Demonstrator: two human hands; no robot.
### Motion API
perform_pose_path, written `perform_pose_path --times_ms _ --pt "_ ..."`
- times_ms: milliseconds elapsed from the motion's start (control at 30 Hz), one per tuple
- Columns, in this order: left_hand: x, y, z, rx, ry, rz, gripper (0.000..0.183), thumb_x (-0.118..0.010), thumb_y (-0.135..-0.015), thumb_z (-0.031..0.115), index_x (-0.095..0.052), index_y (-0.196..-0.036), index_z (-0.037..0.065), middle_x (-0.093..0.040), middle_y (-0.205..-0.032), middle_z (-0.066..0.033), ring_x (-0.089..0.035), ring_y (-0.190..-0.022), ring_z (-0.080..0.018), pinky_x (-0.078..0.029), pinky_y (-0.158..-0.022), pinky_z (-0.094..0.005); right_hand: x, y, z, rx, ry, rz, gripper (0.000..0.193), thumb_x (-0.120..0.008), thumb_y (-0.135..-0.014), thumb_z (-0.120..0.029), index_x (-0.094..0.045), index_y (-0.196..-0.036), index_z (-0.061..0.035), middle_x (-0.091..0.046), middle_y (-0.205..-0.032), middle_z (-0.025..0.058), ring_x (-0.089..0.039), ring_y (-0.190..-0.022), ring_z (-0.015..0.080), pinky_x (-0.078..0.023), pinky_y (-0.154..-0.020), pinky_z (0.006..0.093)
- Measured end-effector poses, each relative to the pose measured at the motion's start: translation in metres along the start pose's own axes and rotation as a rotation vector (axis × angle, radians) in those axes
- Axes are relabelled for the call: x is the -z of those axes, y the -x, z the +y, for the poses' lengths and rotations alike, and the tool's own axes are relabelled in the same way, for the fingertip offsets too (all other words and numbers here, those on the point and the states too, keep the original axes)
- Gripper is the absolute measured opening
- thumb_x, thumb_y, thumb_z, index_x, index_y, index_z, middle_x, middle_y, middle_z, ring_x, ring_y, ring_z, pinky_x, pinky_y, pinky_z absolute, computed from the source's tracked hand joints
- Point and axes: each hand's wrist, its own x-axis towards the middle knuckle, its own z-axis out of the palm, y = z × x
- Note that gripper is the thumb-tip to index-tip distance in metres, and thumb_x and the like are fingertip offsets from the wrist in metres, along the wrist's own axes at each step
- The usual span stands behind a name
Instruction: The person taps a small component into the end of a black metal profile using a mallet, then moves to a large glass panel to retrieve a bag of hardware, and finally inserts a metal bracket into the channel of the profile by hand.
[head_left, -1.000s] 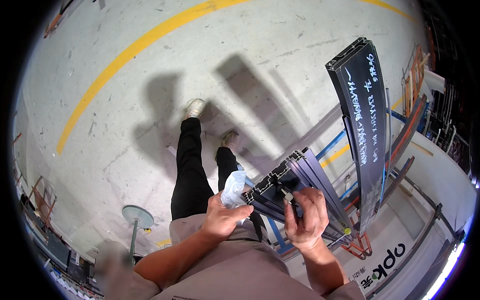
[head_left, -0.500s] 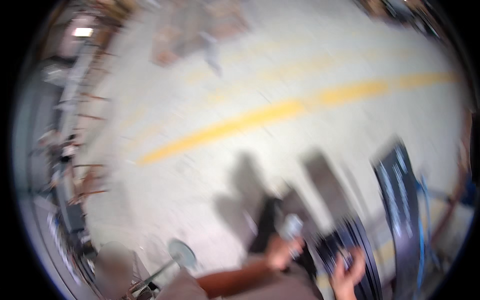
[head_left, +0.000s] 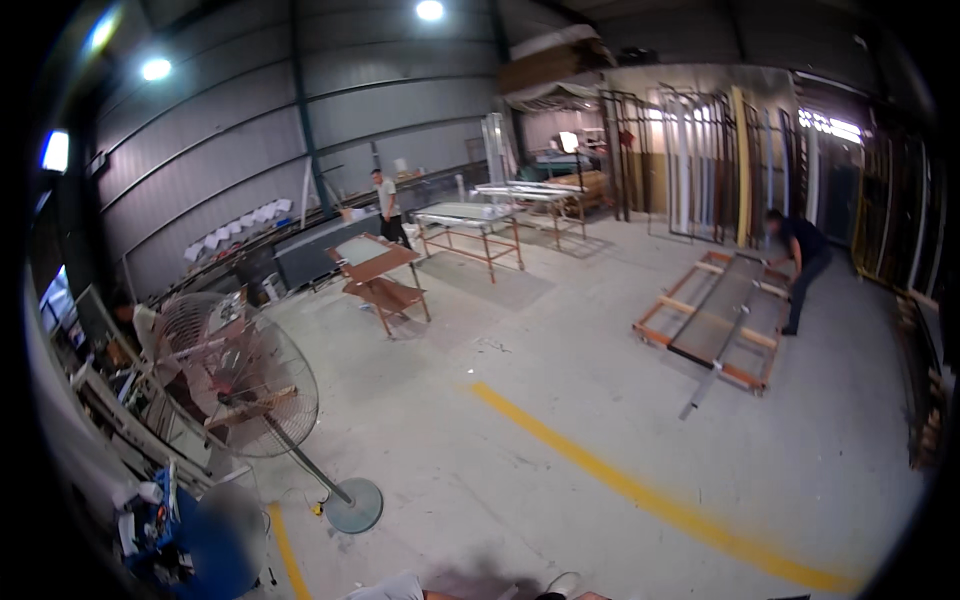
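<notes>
Neither my left hand nor my right hand shows clearly. Along the bottom edge only a pale sleeve (head_left: pixel 398 588) and thin slivers of skin appear, so whatever my hands hold is hidden below the picture. Closest to me on the left stands a large pedestal fan (head_left: pixel 240 375) with a wire cage and a round green base (head_left: pixel 355 506). A curved yellow line (head_left: pixel 640 490) runs over the grey floor ahead of me.
On the right, a person (head_left: pixel 803 262) bends over a low orange frame (head_left: pixel 655 312) bearing a long panel (head_left: pixel 712 320). Another person (head_left: pixel 387 205) stands behind work tables (head_left: pixel 468 215). Upright profiles (head_left: pixel 690 165) line the back. Blue bins (head_left: pixel 160 530) sit lower left.
My view has swung up from the floor to the wide workshop. Both hands, the small pale object in the left one and the dark profiles by the right one have left the picture.
</notes>
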Motion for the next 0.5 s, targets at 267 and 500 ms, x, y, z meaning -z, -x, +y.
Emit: perform_pose_path --times_ms 267,500 --pt "0.04 0.006 0.084 0.416 0.908 0.221 0.016 -0.074 -0.087 0.018 -0.073 -0.091 0.002 -0.065 -0.074 -0.001 -0.06 -0.066 -0.0098 -0.047 -0.058 -0.0261 -0.029 0.016 -0.023 -0.021 0.13 -0.053 0.02 -0.057 -0.098 0.001 -0.049 -0.116 -0.0022 -0.055 -0.088 0.0037 -0.055 -0.077 0.0125 -0.049 -0.066 0.0264" --pt "0.111 0.036 -0.032 0.417 1.565 0.331 0.029 -0.067 -0.094 0.025 -0.063 -0.115 0.005 -0.069 -0.099 -0.0044 -0.068 -0.091 -0.0171 -0.055 -0.079 -0.0317 -0.116 -0.052 -0.048 -0.041 -0.057 -0.216 0.022 -0.063 -0.092 -0.007 -0.052 -0.11 0.0016 -0.066 -0.095 0.0128 -0.064 -0.085 0.021 -0.057 -0.07 0.0367"
